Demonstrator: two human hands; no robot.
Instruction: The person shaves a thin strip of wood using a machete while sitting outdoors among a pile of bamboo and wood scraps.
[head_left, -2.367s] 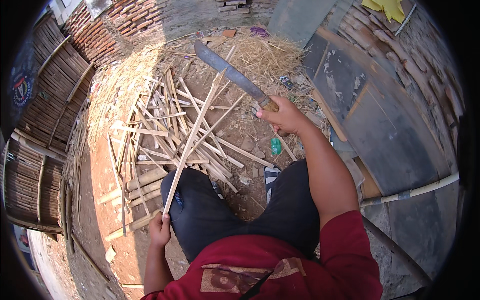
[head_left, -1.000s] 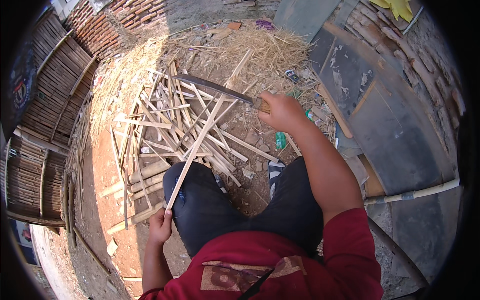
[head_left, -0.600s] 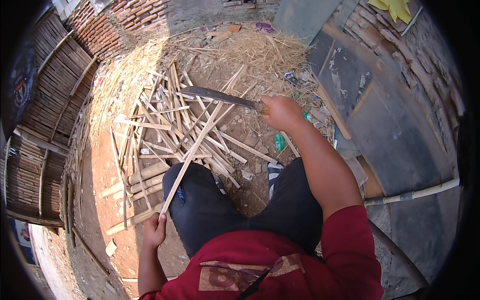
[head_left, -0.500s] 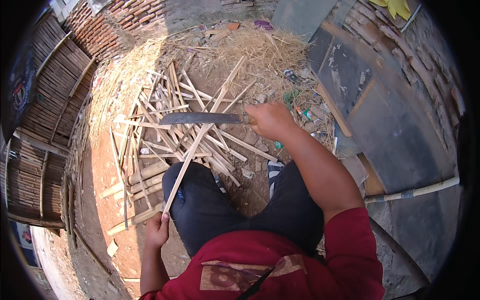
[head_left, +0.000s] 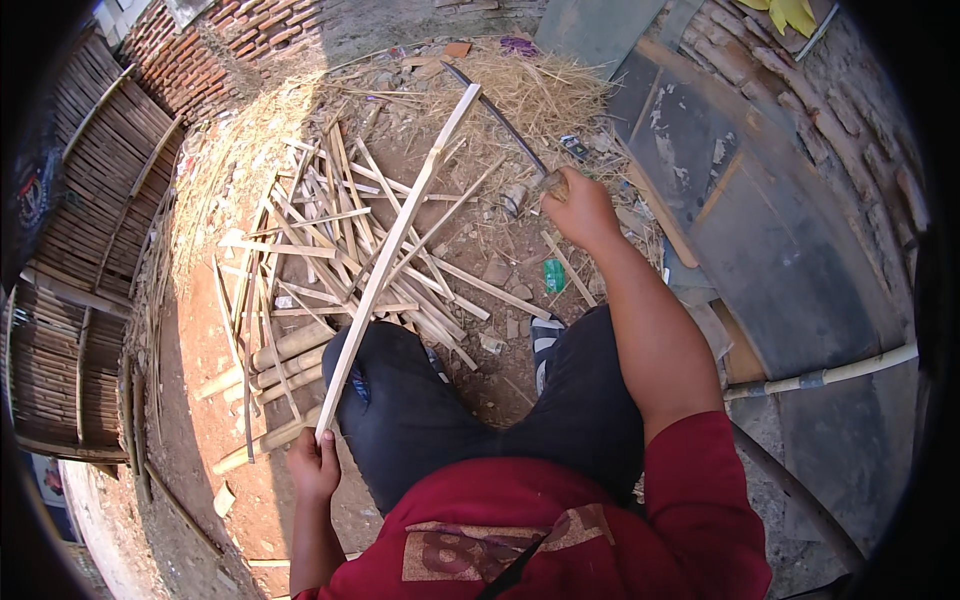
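Closed round the lower end of a long pale bamboo strip [head_left: 388, 255], my left hand [head_left: 315, 462] rests beside my left thigh. The strip slants up and away past my left knee, its far end raised in front of me. In my right hand [head_left: 582, 210] is the wooden handle of a machete [head_left: 505, 124]. Its dark blade points forward and to the left, seen nearly edge-on, with its tip close to the strip's far end but seemingly apart from it. Below the strip, a heap of split bamboo strips [head_left: 335, 215] covers the ground.
Several thick bamboo poles [head_left: 290, 350] lie left of my knee. Dry straw [head_left: 540, 90] is piled ahead, and a green plastic piece [head_left: 554, 275] lies near my right foot. Dark boards [head_left: 790, 260] lean at the right; a woven bamboo panel [head_left: 110, 160] stands at the left.
The machete has gone from lying level across the strip to pointing forward, as my right hand moved right and slightly up. The strip has turned, showing a wider pale face.
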